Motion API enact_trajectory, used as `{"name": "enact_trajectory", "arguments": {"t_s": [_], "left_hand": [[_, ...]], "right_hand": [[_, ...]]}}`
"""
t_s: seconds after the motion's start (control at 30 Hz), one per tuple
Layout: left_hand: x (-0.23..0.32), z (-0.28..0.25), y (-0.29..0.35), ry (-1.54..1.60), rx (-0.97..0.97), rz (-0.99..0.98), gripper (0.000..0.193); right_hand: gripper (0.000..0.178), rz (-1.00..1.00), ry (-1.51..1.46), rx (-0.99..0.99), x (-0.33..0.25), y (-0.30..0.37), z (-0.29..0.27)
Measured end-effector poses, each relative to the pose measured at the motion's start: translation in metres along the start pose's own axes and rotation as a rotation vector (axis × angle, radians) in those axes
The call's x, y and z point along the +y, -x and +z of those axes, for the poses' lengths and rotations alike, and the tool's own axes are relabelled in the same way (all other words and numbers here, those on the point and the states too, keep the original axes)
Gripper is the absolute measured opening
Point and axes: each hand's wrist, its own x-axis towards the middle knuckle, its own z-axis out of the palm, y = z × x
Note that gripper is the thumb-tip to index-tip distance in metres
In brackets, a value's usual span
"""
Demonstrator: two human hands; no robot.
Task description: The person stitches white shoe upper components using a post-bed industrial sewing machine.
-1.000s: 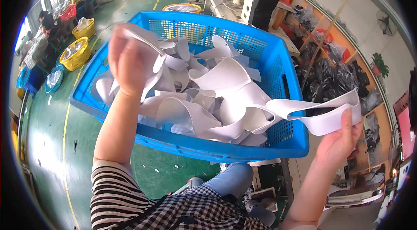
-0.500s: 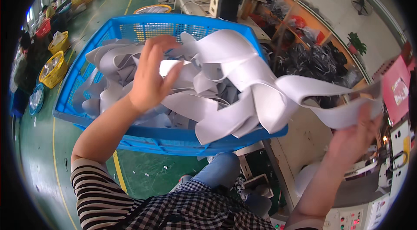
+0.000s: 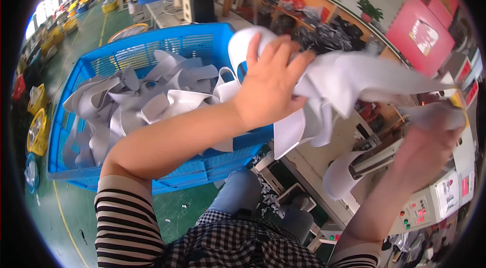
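Note:
White curved pieces of sheet material fill a blue plastic basket (image 3: 202, 40) in front of me, lying in a loose tangle (image 3: 116, 111). A chain of these white pieces (image 3: 344, 75) stretches from the basket's right side toward the machine. My left hand (image 3: 271, 83) curls over the near end of that chain, fingers apart and bent around the pieces, at the basket's right edge. My right hand (image 3: 428, 144), smeared by motion, grips the far end of the chain at the right. Its fingertips are partly hidden by the white material.
A machine with a control panel (image 3: 417, 212) stands at the right, with a rounded white part (image 3: 341, 177) over its table. Shelves with black bags (image 3: 334, 35) run behind. Yellow baskets (image 3: 38, 131) stand on the green floor at the left, and white scraps lie below.
My view has turned right. My left hand has moved right from above the basket onto the white pieces. Several pieces have been drawn rightward, and my right hand still holds their far end.

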Motion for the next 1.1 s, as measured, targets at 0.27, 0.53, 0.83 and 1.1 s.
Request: {"name": "enact_trajectory", "arguments": {"t_s": [0.27,0.53,0.83,1.1], "left_hand": [[0.0,0.091,0.041,0.16,-0.707,0.086,0.077],[0.001,0.081,0.04,0.223,-0.824,0.234,0.065],[-0.004,0.083,0.044,0.122,-0.835,0.421,0.069],[0.012,0.082,-0.009,0.176,-1.152,0.174,0.089]], "right_hand": [[0.042,0.73,0.135,-0.014,0.068,0.151,-0.078],[0.039,0.637,-0.158,0.164,0.031,0.198,-0.107],[0.032,0.201,0.39,0.807,-0.03,0.238,-0.18],[0.051,0.562,0.115,0.212,-0.14,0.193,-0.198]]}}
